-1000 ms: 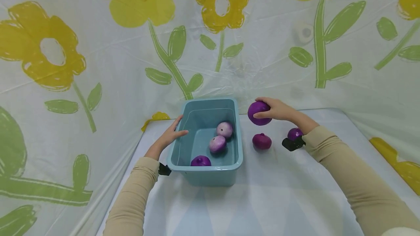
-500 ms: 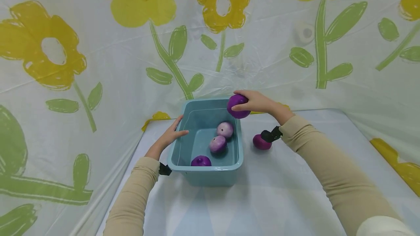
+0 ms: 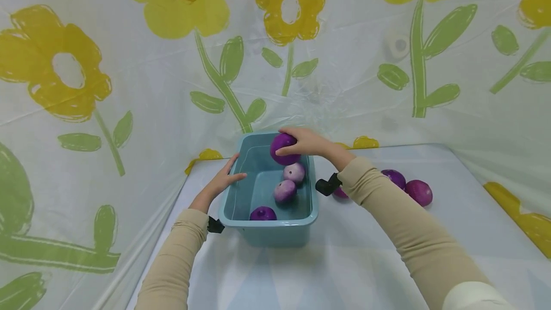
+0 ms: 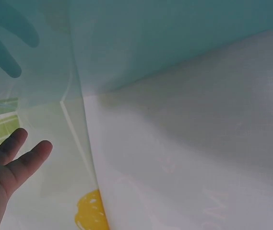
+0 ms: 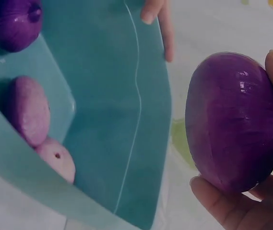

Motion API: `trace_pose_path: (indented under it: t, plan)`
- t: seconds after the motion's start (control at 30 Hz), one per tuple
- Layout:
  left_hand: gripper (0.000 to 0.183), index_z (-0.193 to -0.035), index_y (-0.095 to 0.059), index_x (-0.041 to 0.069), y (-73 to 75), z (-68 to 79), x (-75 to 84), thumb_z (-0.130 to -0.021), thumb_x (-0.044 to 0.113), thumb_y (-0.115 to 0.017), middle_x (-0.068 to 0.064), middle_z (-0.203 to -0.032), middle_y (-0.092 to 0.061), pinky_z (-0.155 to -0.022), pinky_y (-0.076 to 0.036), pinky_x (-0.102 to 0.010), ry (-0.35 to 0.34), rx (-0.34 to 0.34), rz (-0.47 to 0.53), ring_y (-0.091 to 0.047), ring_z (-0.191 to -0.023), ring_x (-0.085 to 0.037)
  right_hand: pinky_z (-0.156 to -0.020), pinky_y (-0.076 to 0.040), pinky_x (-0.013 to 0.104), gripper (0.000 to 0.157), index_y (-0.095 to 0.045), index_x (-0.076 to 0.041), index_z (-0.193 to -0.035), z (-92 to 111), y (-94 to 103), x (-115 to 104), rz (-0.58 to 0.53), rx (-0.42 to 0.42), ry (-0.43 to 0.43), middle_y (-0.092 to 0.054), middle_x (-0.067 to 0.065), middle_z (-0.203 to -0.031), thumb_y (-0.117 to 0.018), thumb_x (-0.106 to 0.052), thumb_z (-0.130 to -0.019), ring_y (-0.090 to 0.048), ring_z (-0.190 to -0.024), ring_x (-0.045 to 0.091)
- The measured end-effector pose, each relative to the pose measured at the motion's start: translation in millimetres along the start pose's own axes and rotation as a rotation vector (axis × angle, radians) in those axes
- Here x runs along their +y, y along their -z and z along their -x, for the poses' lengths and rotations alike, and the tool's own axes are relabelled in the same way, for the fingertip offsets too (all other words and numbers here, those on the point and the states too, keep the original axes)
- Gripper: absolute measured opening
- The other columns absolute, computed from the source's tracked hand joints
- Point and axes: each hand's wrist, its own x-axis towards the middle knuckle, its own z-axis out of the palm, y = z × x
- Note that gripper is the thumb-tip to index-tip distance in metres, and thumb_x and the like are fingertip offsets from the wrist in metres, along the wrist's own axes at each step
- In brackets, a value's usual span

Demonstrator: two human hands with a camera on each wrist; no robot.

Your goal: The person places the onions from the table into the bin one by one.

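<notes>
My right hand [image 3: 313, 143] grips a glossy purple onion [image 3: 281, 150] above the far right part of a blue plastic bin [image 3: 267, 223]. In the right wrist view the fingers and thumb curl around the held onion [image 5: 232, 122]. Inside the bin lie two paler onions [image 3: 285, 192] on the right and a dark purple onion [image 3: 263, 213] at the near side. My left hand [image 3: 219, 181] rests at the bin's left rim, thumb over the inside and fingers along the outside. Its fingers [image 4: 33, 160] look straight in the left wrist view.
To the right of the bin, a magenta onion [image 3: 340, 193] is partly hidden by the right wrist's black camera [image 3: 328, 184]. Two more onions [image 3: 419, 193] sit beyond the right forearm. A flower-printed curtain [image 3: 344, 61] hangs behind the white table [image 3: 370, 262].
My right hand has carried the onion leftward from over the table to over the bin. The two onions at right have come into view behind the forearm. The left hand stays put.
</notes>
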Motion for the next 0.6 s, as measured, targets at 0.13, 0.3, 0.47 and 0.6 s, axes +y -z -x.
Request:
trace_pose_path:
  t: [0.13,0.3,0.47,0.6]
  plan:
    - [0.08,-0.148,-0.003,0.026,-0.1,-3.0,-3.3,-0.088,0.033,-0.055,-0.013,-0.154,-0.004,-0.103,-0.017,-0.064,0.017,0.003,-0.005,-0.013,-0.137,-0.041,-0.098,-0.04,0.044,0.073,-0.031,-0.013,-0.143,-1.7,-6.5,-7.3,-0.022,-0.054,-0.014,-0.044,0.012,-0.137,-0.06,-0.044,-0.083,-0.045,-0.122,0.028]
    - [0.081,-0.148,-0.003,0.019,0.7,7.5,13.7,-0.088,0.029,-0.055,-0.016,-0.153,-0.003,-0.103,-0.016,-0.064,0.022,-0.017,0.012,-0.011,-0.136,-0.044,-0.098,-0.039,0.046,0.069,-0.03,-0.014,-0.143,-0.5,-8.8,-9.8,-0.063,-0.112,-0.015,-0.041,0.014,-0.139,-0.057,-0.042,-0.086,-0.047,-0.12,0.03]
    - [0.078,-0.148,-0.003,0.016,0.0,18.5,28.8,-0.089,0.026,-0.052,-0.017,-0.153,-0.002,-0.103,-0.016,-0.064,0.007,-0.021,0.003,-0.011,-0.136,-0.044,-0.099,-0.038,0.047,0.067,-0.03,-0.013,-0.143,2.0,-6.8,-4.3,-0.093,-0.107,-0.001,-0.04,0.016,-0.139,-0.057,-0.039,-0.088,-0.045,-0.121,0.033]
    - [0.077,-0.148,-0.003,0.016,0.0,20.5,30.9,-0.089,0.025,-0.051,-0.017,-0.153,-0.002,-0.103,-0.016,-0.064,0.006,-0.023,0.002,-0.011,-0.136,-0.043,-0.098,-0.039,0.045,0.067,-0.03,-0.016,-0.144,6.4,-2.4,4.0,-0.103,-0.09,-0.022,-0.041,0.014,-0.139,-0.056,-0.041,-0.087,-0.044,-0.122,0.032]
